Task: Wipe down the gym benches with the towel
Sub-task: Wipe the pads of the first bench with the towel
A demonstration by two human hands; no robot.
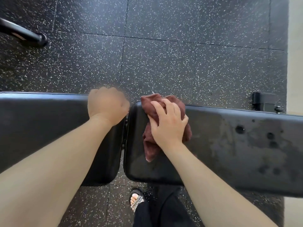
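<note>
A black padded gym bench runs across the view in two pads with a narrow gap between them: the left pad point(41, 128) and the right pad point(237, 145). A crumpled dark red towel point(149, 141) lies on the left end of the right pad. My right hand point(168, 123) lies on top of the towel with fingers spread and curled into the cloth, pressing it to the pad. My left hand point(106, 105) is blurred, curled over the far edge of the left pad near the gap. Dull marks and dark spots show on the right pad further right.
Speckled black rubber floor tiles point(164, 54) surround the bench. A black metal bar point(23, 33) lies at the upper left. A black bench foot point(264, 102) sits behind the right pad. My sandalled foot point(136, 199) stands below the gap. A pale wall edge point(295, 63) is at the right.
</note>
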